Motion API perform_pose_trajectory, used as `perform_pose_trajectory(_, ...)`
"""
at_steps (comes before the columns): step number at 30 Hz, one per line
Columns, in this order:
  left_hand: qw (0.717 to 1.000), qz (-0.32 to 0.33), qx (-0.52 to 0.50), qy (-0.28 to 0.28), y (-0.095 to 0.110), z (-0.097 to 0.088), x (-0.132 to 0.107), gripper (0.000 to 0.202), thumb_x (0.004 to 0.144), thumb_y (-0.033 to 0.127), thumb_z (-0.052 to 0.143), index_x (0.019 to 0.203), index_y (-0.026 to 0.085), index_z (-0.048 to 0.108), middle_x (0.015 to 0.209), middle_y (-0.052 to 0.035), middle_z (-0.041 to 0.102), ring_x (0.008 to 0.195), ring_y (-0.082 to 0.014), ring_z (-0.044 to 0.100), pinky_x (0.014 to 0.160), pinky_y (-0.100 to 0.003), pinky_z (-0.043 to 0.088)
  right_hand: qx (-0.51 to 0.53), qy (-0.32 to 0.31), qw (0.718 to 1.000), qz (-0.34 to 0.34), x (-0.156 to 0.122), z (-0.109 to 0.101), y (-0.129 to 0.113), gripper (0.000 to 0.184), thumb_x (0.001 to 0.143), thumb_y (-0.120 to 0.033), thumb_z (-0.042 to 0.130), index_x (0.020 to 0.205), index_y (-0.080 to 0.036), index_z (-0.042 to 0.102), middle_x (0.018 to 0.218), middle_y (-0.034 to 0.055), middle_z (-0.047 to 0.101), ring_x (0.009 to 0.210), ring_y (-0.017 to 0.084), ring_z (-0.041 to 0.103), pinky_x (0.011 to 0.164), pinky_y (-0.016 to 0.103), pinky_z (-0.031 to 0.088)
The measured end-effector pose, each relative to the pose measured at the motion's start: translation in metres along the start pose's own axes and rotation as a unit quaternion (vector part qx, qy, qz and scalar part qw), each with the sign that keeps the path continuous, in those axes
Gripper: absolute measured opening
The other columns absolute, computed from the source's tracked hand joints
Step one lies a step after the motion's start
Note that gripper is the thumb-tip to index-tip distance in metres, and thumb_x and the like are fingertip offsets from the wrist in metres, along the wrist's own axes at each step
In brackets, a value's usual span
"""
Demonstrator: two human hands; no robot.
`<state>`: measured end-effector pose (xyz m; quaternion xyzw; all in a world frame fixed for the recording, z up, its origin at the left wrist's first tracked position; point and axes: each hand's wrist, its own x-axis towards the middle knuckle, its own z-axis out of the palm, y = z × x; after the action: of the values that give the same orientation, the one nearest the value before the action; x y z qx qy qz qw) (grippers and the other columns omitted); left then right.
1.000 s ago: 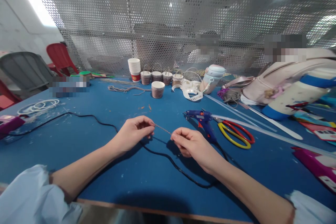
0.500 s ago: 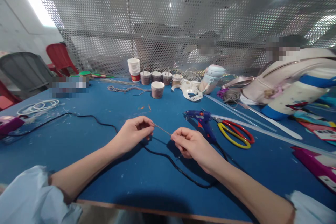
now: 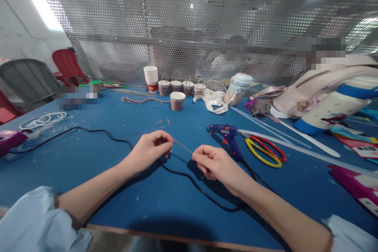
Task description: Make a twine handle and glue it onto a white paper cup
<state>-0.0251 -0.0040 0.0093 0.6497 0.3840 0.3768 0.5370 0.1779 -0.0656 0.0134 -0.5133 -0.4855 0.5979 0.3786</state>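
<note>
A short length of thin brownish cord [image 3: 182, 145] stretches between my two hands above the blue table. My left hand [image 3: 155, 147] pinches one end of it between thumb and fingers. At the other end, my right hand [image 3: 211, 159] is closed on the cord in the same way. Just right of that hand lies a blue glue gun [image 3: 227, 136], a clear glue stick reaching out of its back. Scissors [image 3: 264, 151] with red and yellow handles rest beside the gun. Beyond my hands stands a small cup [image 3: 177, 101] wrapped in brown cord.
Several wrapped cups with handles [image 3: 176, 86] and a stack of paper cups [image 3: 151, 78] line the back. A bundle of cord [image 3: 141, 100] lies near them. A black cable [image 3: 189, 177] runs under my hands. Bottles [image 3: 239, 86] and a pale bag [image 3: 313, 78] stand at right.
Both hands hold almost the same place. The cord between them looks slightly turned or twisted; little else differs.
</note>
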Motion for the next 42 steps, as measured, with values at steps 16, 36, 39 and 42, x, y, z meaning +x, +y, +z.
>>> perform_pose_trajectory(16,1.0,-0.001,-0.001,0.009,0.0,0.0,0.001,0.015,0.074,0.029,0.065,0.078,0.016,0.06,0.065,0.001,0.06,0.057,-0.0112,0.057,0.06,-0.027,0.046,0.005,-0.011,1.0,0.002,-0.001,0.001,-0.002,0.035,0.077,-0.05,0.065,0.076,-0.017,0.054,0.047,-0.0096,0.04,0.04,0.003,0.024,0.041,0.021,0.013)
perform_pose_trajectory(36,0.998,-0.034,-0.003,0.058,0.003,0.005,0.001,0.018,0.071,0.026,0.065,0.082,0.013,0.063,0.059,-0.0003,0.064,0.046,-0.009,0.051,0.051,-0.024,0.042,0.116,-0.021,0.993,0.021,-0.002,0.009,-0.002,0.028,0.077,-0.041,0.069,0.078,-0.015,0.059,0.051,-0.008,0.044,0.038,0.002,0.026,0.04,0.02,0.015)
perform_pose_trajectory(39,0.996,-0.052,-0.036,0.061,0.002,0.006,0.0,0.018,0.073,0.028,0.065,0.082,0.012,0.063,0.06,-0.0011,0.065,0.043,-0.0082,0.05,0.048,-0.023,0.041,0.154,-0.036,0.987,0.028,-0.001,0.011,0.001,0.024,0.078,-0.037,0.069,0.081,-0.015,0.06,0.054,-0.0073,0.046,0.039,0.001,0.029,0.04,0.019,0.017)
perform_pose_trajectory(42,0.991,-0.061,-0.112,0.05,0.001,0.008,0.0,0.017,0.071,0.026,0.067,0.079,0.014,0.059,0.067,-0.0027,0.068,0.048,-0.0103,0.057,0.051,-0.024,0.045,0.186,-0.042,0.981,0.034,0.0,0.013,0.003,0.023,0.077,-0.035,0.07,0.08,-0.015,0.06,0.057,-0.007,0.048,0.04,0.001,0.031,0.04,0.019,0.019)
